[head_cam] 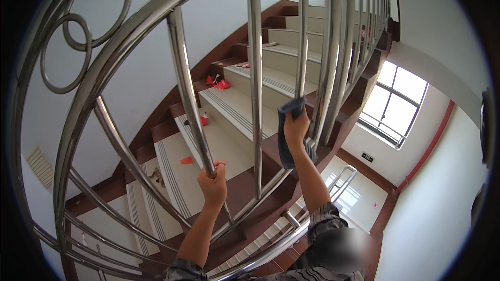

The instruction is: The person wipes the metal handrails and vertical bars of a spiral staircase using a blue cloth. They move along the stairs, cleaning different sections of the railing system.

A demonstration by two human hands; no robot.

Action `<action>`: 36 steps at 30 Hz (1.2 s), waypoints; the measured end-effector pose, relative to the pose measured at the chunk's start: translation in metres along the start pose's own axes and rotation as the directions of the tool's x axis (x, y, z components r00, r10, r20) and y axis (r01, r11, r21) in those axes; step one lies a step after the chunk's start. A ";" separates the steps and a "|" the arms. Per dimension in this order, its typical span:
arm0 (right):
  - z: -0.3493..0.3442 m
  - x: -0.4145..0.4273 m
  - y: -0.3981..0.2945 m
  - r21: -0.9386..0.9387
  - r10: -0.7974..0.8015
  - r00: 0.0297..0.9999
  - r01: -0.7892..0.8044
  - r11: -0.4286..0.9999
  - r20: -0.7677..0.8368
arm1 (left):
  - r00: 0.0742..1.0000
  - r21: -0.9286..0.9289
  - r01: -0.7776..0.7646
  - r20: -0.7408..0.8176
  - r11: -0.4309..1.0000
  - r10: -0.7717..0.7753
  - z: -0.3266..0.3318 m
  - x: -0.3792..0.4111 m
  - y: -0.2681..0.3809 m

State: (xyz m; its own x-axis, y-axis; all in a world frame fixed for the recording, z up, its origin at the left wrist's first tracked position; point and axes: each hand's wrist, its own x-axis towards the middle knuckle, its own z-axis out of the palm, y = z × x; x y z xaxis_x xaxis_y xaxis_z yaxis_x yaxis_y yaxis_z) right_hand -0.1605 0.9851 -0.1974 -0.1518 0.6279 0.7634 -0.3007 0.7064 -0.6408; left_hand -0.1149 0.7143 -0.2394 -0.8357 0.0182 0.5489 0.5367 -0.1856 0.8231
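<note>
My left hand grips a polished metal baluster of the stair railing near its lower part. To the right, my right hand is closed around a dark blue-grey cloth, which is wrapped about or pressed on another baluster near its lower end. A plain baluster stands between my two hands. The curved metal handrail arches above and to the left. The lower rail runs below the hands along the dark red stair edge.
Tiled steps with dark red borders lie behind the railing, with red scraps on several. A second handrail curves below, beside a lower flight. A window and a red pipe are at the right. Interlocked metal rings stand upper left.
</note>
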 end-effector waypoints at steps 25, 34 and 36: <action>-0.010 -0.023 0.036 0.056 -0.122 0.987 0.117 0.992 0.100 | 1.000 0.046 0.019 -0.008 0.999 -0.019 0.000 -0.002 0.001; 0.002 0.040 -0.033 0.062 -0.125 0.992 0.123 0.990 0.021 | 1.000 0.043 0.013 -0.022 0.999 -0.012 -0.001 -0.004 -0.003; -0.003 0.012 0.001 0.011 -0.133 0.990 0.133 0.991 0.054 | 1.000 0.043 0.014 -0.023 0.999 -0.013 0.000 -0.005 -0.005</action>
State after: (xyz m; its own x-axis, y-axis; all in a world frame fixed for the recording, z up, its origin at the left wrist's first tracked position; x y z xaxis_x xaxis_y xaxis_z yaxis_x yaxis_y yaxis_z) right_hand -0.1599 0.9946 -0.1891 -0.1611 0.5097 0.8451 -0.3284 0.7799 -0.5329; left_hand -0.1134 0.7154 -0.2461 -0.8452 -0.0017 0.5345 0.5292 -0.1432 0.8363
